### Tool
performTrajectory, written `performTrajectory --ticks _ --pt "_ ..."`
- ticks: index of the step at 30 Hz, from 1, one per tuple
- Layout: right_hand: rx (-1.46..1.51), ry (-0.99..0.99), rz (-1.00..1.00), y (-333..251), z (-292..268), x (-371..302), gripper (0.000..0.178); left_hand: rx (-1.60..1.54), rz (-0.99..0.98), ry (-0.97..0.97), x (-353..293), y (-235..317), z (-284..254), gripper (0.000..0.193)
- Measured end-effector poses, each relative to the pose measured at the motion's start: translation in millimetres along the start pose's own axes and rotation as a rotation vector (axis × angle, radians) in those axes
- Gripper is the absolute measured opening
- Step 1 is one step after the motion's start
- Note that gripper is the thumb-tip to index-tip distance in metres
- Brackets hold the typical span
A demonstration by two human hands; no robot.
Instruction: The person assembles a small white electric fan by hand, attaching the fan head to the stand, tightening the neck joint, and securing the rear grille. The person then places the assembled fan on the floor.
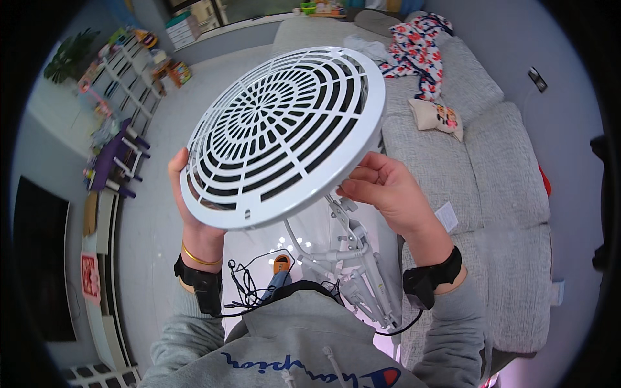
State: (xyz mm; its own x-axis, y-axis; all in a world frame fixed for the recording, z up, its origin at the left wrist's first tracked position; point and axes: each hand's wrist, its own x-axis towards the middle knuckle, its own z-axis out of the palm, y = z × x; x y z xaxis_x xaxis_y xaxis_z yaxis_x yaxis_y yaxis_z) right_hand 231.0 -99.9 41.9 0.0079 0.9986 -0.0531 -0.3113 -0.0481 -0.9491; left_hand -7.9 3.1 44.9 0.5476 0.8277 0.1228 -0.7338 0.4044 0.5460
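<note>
A large round white slotted grille [272, 129] is held up tilted in front of me, with rings of openings and dark material behind them. My left hand [194, 200] grips its left rim, the fingers partly hidden beneath. At the lower right rim, my right hand [381, 187] has thumb and fingers pinched together by the underside; what lies between the fingertips cannot be made out. Just below the grille stands a white metal folding frame [356, 246] of tubes and jointed brackets. Whether the frame joins the grille is hidden.
A grey sofa [517, 174] runs along the right, bearing a small cushion [436, 118], patterned clothing [420, 48] and a white card [446, 216]. Black cables [242, 288] hang near my left forearm. Shelves [132, 81] and a purple table [110, 155] stand at the left.
</note>
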Motion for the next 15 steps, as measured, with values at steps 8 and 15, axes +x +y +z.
performTrajectory --ticks 8,15 --pt "-0.045 -0.065 -0.077 6 12 14 0.023 -0.001 0.012 -0.062 -5 3 7 0.052" --pt "-0.189 -0.054 -0.069 3 9 13 0.022 -0.009 0.0 -0.048 -6 1 2 0.051"
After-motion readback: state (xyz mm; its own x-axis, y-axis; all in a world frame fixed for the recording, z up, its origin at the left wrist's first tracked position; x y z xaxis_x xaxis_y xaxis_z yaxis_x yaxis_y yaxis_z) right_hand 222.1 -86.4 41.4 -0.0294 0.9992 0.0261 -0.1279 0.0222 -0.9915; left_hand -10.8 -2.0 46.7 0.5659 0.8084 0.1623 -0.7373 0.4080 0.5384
